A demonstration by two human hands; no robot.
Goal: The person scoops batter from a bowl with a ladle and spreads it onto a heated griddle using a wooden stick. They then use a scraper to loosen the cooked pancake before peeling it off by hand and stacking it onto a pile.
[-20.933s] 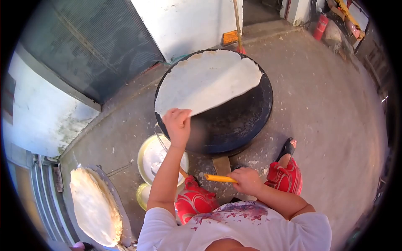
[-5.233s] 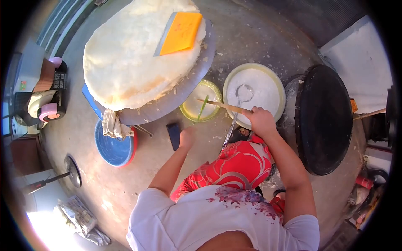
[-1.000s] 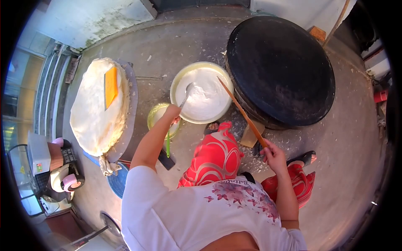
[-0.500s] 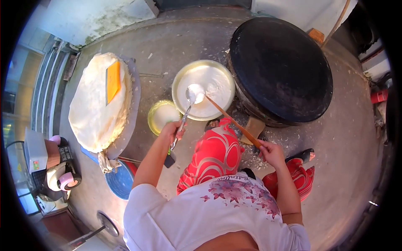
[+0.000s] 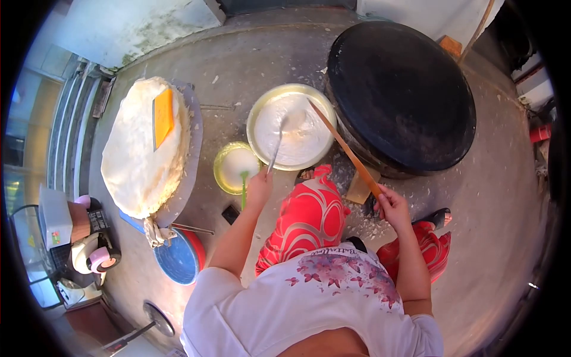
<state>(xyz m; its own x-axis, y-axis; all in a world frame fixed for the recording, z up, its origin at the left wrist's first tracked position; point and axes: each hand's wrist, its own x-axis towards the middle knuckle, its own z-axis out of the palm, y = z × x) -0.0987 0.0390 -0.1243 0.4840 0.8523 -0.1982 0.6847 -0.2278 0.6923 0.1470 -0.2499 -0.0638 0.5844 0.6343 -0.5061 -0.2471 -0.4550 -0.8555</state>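
Observation:
My left hand (image 5: 259, 188) is closed around the handle of a metal ladle (image 5: 277, 149). The ladle's scoop dips into thick white batter (image 5: 303, 137) in a wide, pale basin (image 5: 252, 113). In my right hand (image 5: 392, 208) is a long, flat wooden spatula (image 5: 348, 152). Its tip reaches over the basin's right side, apart from the ladle. Beside the basin, near my left forearm, stands a small yellow-green bowl (image 5: 219, 178) of whitish liquid. A green-handled tool (image 5: 244, 189) rests in it, its lower end partly behind my forearm.
A large round black griddle (image 5: 401, 98) stands right of the basin. At left lies a thick pile of pale, thin flatbreads (image 5: 134, 160) with a yellow scraper (image 5: 163, 119) on top. A blue basin (image 5: 175, 259), a black phone-like object (image 5: 230, 215) and a brown block (image 5: 361, 185) are on the floor.
The ladle has gone from above the batter, beside the spatula tip, down into it. My left hand has moved right and up; the spatula has swung toward the basin's right rim.

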